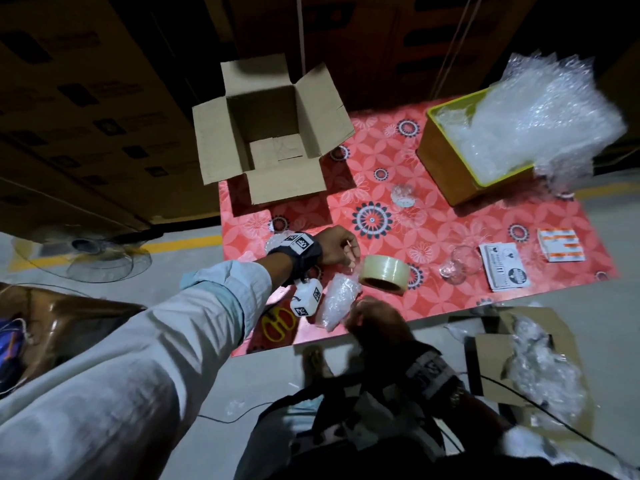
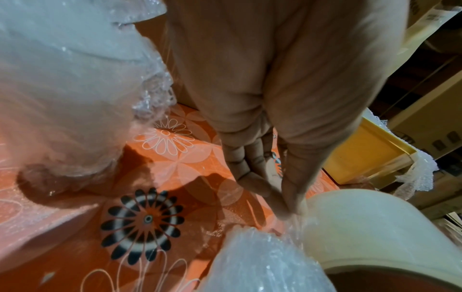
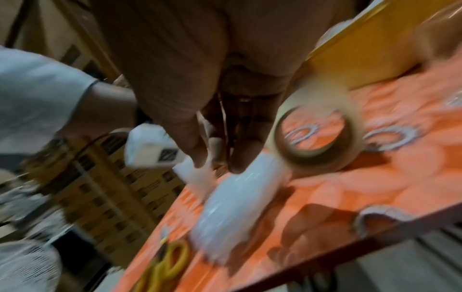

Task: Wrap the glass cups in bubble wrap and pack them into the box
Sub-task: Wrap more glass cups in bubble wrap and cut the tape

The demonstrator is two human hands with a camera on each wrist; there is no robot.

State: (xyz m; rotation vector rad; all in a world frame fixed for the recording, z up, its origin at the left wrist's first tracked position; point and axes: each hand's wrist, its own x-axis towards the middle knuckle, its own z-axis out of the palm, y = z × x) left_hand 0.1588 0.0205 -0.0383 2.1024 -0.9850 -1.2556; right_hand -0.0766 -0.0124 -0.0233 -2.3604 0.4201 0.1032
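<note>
The bubble-wrapped cup is lying on its side near the front edge of the red floral table, just beside the roll of packing tape. The right hand is hovering right at its near end, fingers curled toward the wrap, but the view is too blurry to tell if they're actually gripping it. The left hand is pinching something thin at the tape roll's edge, probably the tape end. Two bare glass cups are sitting further right and back. The open cardboard box is standing at the far left corner, a yellow bin of bubble wrap far right, yellow scissors near the front.
</note>
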